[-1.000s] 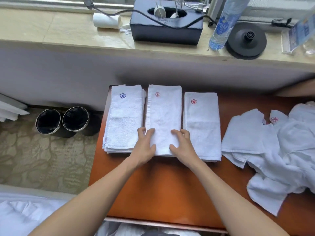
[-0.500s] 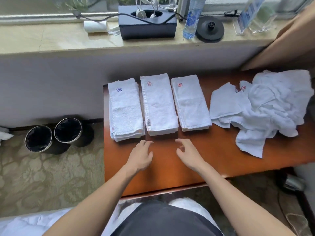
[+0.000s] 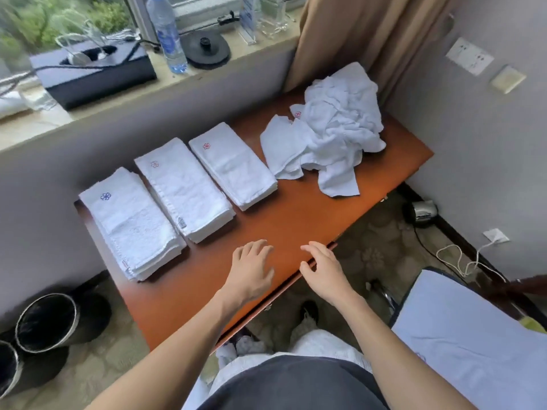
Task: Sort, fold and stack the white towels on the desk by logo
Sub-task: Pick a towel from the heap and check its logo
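Note:
Three folded white towel stacks lie side by side on the orange-brown desk (image 3: pixel 284 226). The left stack (image 3: pixel 130 223) bears a blue flower logo, the middle stack (image 3: pixel 183 190) a pale red one, the right stack (image 3: pixel 233 167) a red one. A heap of unfolded white towels (image 3: pixel 331 131) sits at the desk's far right, with a red logo showing near its top. My left hand (image 3: pixel 251 270) hovers over the desk's near part, fingers relaxed, holding nothing. My right hand (image 3: pixel 321 269) hangs above the desk's front edge, fingers loosely curled, empty.
On the window ledge stand a black box (image 3: pixel 94 69) with cables, a water bottle (image 3: pixel 167 34) and a black kettle base (image 3: pixel 205 50). Two dark bins (image 3: pixel 44 324) stand on the carpet at the left. A curtain (image 3: pixel 355 34) hangs behind the heap. A blue-covered seat (image 3: pixel 461 335) is at right.
Both hands have come off the middle stack and drawn back toward the desk's front edge. The view has swung right and pulled back, showing the whole heap.

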### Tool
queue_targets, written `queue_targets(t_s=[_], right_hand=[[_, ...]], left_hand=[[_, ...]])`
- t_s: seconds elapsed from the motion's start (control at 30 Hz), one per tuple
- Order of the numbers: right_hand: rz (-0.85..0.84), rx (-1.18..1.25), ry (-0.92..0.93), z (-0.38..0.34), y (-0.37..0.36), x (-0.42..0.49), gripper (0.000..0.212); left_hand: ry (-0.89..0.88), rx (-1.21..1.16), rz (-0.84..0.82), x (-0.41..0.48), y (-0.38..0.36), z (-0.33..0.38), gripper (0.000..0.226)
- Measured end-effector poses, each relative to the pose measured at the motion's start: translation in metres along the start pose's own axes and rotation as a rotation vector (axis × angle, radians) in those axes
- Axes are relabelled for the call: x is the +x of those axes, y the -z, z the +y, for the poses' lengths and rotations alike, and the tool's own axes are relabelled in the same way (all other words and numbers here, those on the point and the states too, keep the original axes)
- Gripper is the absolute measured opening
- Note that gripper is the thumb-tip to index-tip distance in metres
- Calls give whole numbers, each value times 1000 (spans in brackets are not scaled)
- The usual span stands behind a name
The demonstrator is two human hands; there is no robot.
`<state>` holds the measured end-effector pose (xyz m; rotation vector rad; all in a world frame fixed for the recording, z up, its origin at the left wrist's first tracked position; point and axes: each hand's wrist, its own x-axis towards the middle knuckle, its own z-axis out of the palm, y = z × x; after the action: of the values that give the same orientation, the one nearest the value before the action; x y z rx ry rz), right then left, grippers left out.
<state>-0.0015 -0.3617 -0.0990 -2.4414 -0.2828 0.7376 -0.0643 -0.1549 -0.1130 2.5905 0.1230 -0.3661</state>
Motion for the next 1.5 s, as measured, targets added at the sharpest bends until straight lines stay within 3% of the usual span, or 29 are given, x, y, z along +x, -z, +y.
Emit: queue_targets(t_s=[0.17, 0.4, 0.53, 0.67, 1.0, 1.5], right_hand=[[161, 61, -101, 68, 47, -23, 45], [239, 229, -234, 159, 107, -61, 43], [252, 210, -249, 212, 145, -73, 45], [289, 262, -274, 250, 180, -79, 44], [316, 261, -247, 295, 262, -23, 42], [358, 182, -339, 317, 404, 119, 43]], left_hand=[[-144, 123, -80, 31, -11, 59, 51], [-294, 171, -156, 90, -57, 179, 49], [-373, 191, -190, 118, -82, 244, 48], [-375, 193, -189, 139, -91, 285, 47], [-417, 252, -212, 228, -85, 349, 47], [-534, 124, -223, 438, -71, 440, 42]])
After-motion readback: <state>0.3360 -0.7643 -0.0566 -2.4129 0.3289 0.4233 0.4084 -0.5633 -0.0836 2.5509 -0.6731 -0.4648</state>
